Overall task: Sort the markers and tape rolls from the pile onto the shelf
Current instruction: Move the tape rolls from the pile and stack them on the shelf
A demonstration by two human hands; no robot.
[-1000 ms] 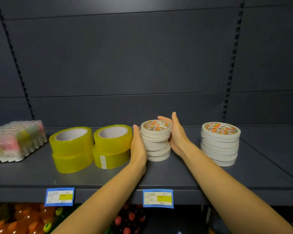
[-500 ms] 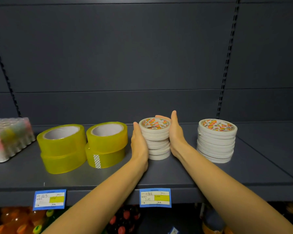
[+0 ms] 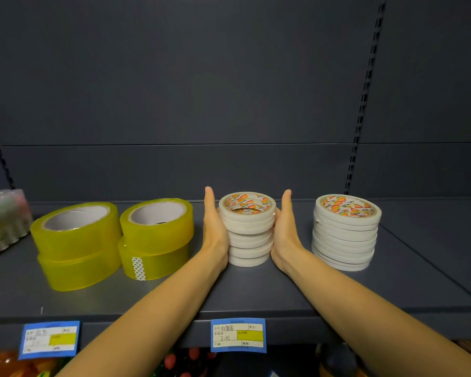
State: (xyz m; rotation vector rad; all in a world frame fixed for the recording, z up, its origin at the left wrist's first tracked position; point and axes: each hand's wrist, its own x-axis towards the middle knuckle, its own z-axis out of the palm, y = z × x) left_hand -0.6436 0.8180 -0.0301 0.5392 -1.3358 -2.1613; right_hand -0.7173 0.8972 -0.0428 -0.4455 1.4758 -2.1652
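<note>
While the stack of thin white tape rolls [image 3: 246,235] stands on the matte grey shelf [image 3: 256,289], left hand [image 3: 214,232] and right hand [image 3: 284,235] press its round sides, each grip flat, fingers straight.

Close head view toward the shelf [image 3: 256,289]

Two blue price tags, left tag [image 3: 49,339] and middle tag [image 3: 238,335], sit above orange bottles [image 3: 3,363].

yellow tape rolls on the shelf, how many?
4, on the shelf: left stack of two; right stack of two beside the left hand. More could hide behind them.
</note>
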